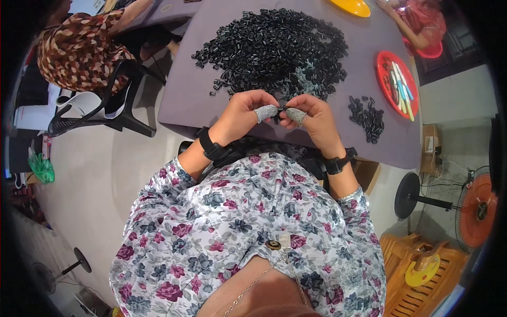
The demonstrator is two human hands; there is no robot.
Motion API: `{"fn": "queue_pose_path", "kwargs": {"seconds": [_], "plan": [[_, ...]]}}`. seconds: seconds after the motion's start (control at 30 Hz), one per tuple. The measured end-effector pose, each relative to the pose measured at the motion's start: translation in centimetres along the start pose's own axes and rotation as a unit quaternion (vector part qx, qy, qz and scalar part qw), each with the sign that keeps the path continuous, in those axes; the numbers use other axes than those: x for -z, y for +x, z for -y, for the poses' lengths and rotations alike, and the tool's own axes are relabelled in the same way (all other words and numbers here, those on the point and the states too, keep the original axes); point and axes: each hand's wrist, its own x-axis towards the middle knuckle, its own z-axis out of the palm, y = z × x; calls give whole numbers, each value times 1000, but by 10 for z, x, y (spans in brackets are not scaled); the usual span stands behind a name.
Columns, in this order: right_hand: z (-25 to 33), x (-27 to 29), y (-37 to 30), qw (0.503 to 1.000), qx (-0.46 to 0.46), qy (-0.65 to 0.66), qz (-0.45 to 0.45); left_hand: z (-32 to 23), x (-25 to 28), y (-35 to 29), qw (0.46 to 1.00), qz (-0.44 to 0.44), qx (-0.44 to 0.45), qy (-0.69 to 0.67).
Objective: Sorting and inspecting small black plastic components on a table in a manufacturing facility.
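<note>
Both my hands meet at the near edge of the purple-grey cloth on the table (182, 79), in front of a large heap of small black plastic pieces (264, 50). My left hand (244, 113) is closed in a pinch on a small black piece (281, 112). From the other side my right hand (316, 119) pinches at the same spot, its fingertips partly hiding what it grips. Greyish wraps cover both thumbs. Pale grey scraps (307, 79) lie on the heap's near side. A smaller pile of black pieces (367, 120) sits to the right.
A red plate (381, 84) with several light-handled knives (402, 90) stands at the right edge, and a yellow plate (353, 6) at the far side. One person (84, 50) sits left on a black chair (138, 98), another (426, 26) far right. An orange fan (475, 208) stands right.
</note>
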Motion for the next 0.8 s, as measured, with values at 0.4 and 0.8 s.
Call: {"fn": "queue_pose_path", "kwargs": {"seconds": [0.4, 0.8], "plan": [[25, -3, 23, 914, 156, -353, -124, 14, 35, -14, 996, -74, 32, 28], [10, -23, 64, 780, 148, -607, 0, 19, 38, -15, 997, -74, 4, -31]]}}
